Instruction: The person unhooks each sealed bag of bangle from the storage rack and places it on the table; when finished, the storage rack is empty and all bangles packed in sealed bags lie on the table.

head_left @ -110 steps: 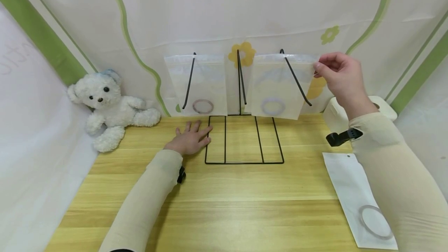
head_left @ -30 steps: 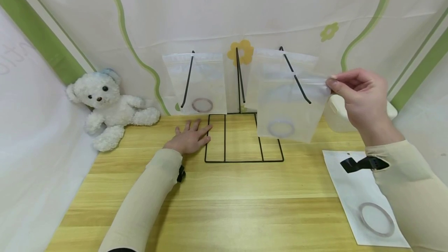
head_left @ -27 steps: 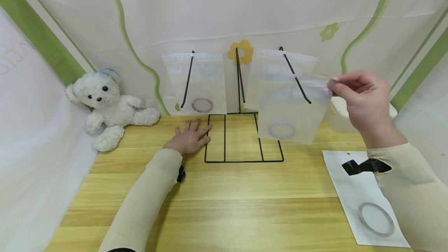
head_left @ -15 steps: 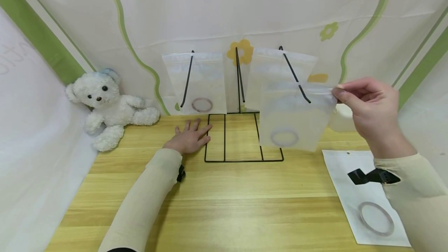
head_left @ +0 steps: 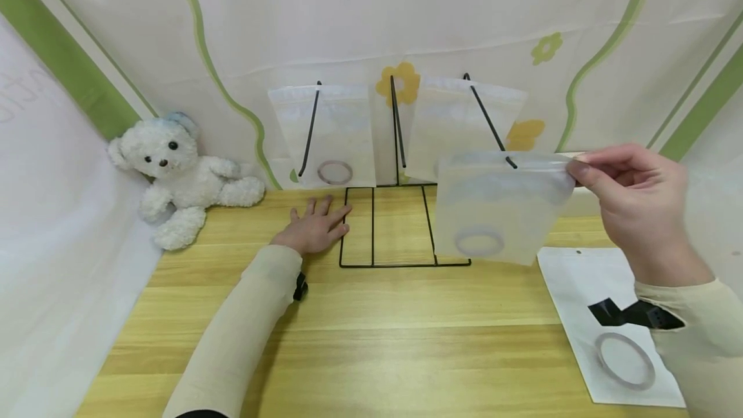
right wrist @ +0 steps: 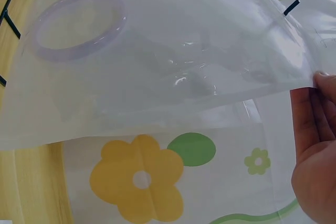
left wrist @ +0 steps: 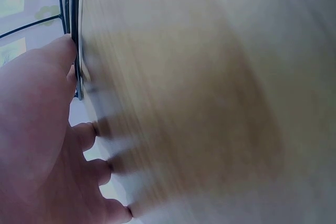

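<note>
My right hand [head_left: 644, 205] pinches the upper right corner of a translucent zip bag [head_left: 505, 205] between thumb and fingers. A pale purple bangle [right wrist: 52, 55] lies inside that bag. The tip of the rack's right hook [head_left: 486, 115] pokes through the bag's top edge. Behind it, another zip bag [head_left: 464, 115] hangs further back on the same hook. My left hand [head_left: 310, 232] rests on the table with fingers spread, thumb and forefinger at the left side of the black wire rack's base [head_left: 404, 267]. A third zip bag [head_left: 342, 128] with a pinkish bangle hangs from the left hook.
The middle hook [head_left: 398, 121] bears no bag. A white packet [head_left: 586, 295] with a bangle lies on the table at right, partly under my right forearm. A white teddy bear [head_left: 188, 179] sits at the back left. A patterned curtain [head_left: 406, 24] stands behind the rack.
My right hand has drawn the front bag forward and down along the right hook to its tip, uncovering the bag behind. The left hand has stayed put.
</note>
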Demonstrator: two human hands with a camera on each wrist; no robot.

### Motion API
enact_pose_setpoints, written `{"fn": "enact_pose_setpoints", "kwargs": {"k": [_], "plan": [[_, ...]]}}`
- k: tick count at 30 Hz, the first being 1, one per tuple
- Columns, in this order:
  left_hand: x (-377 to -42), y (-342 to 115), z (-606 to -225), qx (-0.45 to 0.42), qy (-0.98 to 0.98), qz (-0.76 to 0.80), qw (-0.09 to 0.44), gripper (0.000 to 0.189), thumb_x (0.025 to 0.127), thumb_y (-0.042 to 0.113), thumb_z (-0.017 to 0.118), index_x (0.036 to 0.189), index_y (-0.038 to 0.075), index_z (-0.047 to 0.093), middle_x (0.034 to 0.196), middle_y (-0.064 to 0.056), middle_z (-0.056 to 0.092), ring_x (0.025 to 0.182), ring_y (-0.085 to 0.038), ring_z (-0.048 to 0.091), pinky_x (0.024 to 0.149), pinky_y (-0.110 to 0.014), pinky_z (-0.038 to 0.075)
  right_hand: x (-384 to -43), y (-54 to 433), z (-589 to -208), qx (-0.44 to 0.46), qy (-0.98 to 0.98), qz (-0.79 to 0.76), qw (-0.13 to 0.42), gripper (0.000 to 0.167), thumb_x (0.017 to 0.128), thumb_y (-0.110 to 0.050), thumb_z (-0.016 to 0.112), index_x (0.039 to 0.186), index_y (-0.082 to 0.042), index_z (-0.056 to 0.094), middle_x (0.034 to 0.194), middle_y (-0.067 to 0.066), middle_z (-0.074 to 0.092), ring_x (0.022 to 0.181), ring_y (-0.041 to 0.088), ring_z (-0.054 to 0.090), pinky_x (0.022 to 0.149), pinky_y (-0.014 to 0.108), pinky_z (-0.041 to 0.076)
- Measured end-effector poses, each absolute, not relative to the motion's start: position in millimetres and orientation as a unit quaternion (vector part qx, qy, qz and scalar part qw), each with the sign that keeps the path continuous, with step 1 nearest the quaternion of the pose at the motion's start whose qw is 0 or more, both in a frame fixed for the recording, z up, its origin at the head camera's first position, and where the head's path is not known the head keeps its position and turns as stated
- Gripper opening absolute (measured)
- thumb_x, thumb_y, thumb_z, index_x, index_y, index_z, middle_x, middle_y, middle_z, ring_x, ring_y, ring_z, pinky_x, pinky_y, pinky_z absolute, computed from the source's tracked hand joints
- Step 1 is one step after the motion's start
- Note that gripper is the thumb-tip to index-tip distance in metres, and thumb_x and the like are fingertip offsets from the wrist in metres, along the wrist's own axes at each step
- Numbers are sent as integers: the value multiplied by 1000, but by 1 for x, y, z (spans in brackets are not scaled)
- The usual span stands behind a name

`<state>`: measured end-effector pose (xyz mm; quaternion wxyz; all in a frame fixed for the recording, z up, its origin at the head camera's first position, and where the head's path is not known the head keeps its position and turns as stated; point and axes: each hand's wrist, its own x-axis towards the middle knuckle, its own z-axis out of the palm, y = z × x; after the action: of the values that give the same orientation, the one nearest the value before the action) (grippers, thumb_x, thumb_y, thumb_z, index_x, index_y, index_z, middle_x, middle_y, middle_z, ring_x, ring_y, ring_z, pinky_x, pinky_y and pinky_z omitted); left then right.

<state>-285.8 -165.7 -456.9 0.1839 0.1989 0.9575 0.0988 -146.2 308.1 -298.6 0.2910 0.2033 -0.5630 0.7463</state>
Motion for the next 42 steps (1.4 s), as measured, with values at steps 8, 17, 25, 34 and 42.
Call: {"fn": "enact_pose_setpoints", "kwargs": {"k": [8, 17, 25, 34, 42], "plan": [[-286, -166, -456, 200, 958, 92, 184, 70, 109, 75, 26, 172, 47, 16, 184, -11, -2, 166, -54, -5, 121, -87, 1, -136, 309, -299, 256, -519, 765, 284, 12, 81, 43, 57, 91, 37, 59, 90, 28, 79, 77, 29, 79, 75, 30, 66], [-288, -165, -458, 201, 957, 95, 186, 67, 112, 69, 27, 173, 44, 17, 184, -10, -3, 167, -51, -6, 121, -87, 0, -115, 310, -298, 269, -465, 800, 265, 14, 80, 45, 56, 92, 39, 57, 94, 35, 77, 80, 34, 80, 76, 33, 66], [-287, -165, -455, 198, 956, 96, 193, 65, 113, 65, 30, 173, 43, 18, 184, -10, -3, 167, -51, -7, 122, -87, -1, -97, 325, -315, 285, -479, 802, 215, 15, 83, 44, 53, 97, 39, 57, 103, 35, 77, 87, 34, 80, 81, 32, 66], [-284, -165, -452, 197, 958, 94, 187, 68, 110, 73, 27, 172, 47, 16, 184, -11, -1, 166, -53, -5, 121, -88, 1, -102, 340, -346, 195, -581, 771, 172, 31, 90, 38, 50, 101, 18, 71, 97, 15, 82, 79, 15, 80, 71, 20, 63], [-288, -167, -459, 199, 959, 88, 184, 70, 108, 77, 25, 172, 50, 15, 184, -11, -1, 166, -53, -3, 121, -87, 1, -118, 349, -356, 81, -700, 694, 152, 30, 95, 20, 67, 109, -3, 78, 91, -5, 81, 74, 3, 74, 69, 14, 60]]}}
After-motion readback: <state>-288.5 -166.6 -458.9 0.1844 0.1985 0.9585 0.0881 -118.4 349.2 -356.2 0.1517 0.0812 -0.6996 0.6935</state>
